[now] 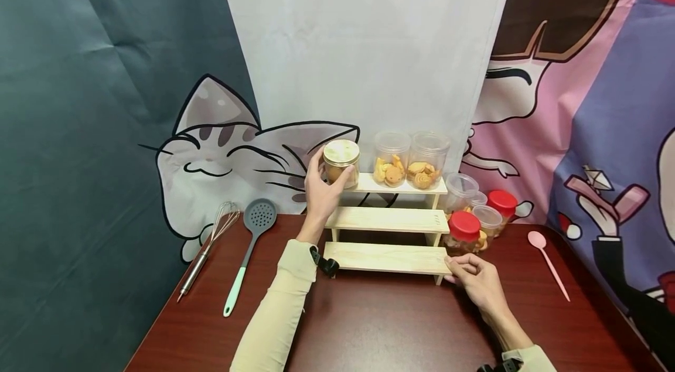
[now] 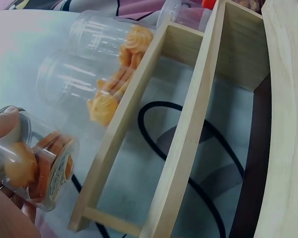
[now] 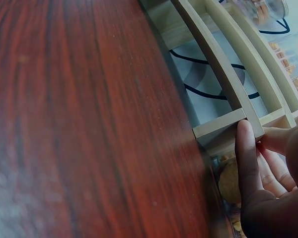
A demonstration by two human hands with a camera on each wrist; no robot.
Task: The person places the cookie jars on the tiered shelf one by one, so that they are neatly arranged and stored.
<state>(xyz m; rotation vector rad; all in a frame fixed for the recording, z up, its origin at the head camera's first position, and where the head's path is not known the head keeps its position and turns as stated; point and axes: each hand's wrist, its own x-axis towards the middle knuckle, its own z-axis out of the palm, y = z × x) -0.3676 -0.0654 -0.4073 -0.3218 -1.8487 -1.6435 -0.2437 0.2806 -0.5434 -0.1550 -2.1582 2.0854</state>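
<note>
My left hand [image 1: 323,193] grips a clear jar [image 1: 341,162] with a gold lid at the left end of the top tier; cookies show inside the jar [image 2: 39,163] in the left wrist view. There it appears apart from the wooden shelf's edge. With thumb and fingers, my right hand [image 1: 477,284] pinches the right end of the lowest tier of the three-tier wooden shelf [image 1: 387,256]. Two clear jars of cookies, one [image 1: 391,160] beside the other [image 1: 427,161], stand on the top tier.
Several jars crowd right of the shelf, including a red-lidded jar [image 1: 464,230] and another red-lidded one [image 1: 502,208]. A pink spoon [image 1: 548,263] lies at the right. On the left lie a whisk [image 1: 211,246] and a slotted turner [image 1: 250,249]. A printed curtain [image 1: 369,38] hangs behind the table.
</note>
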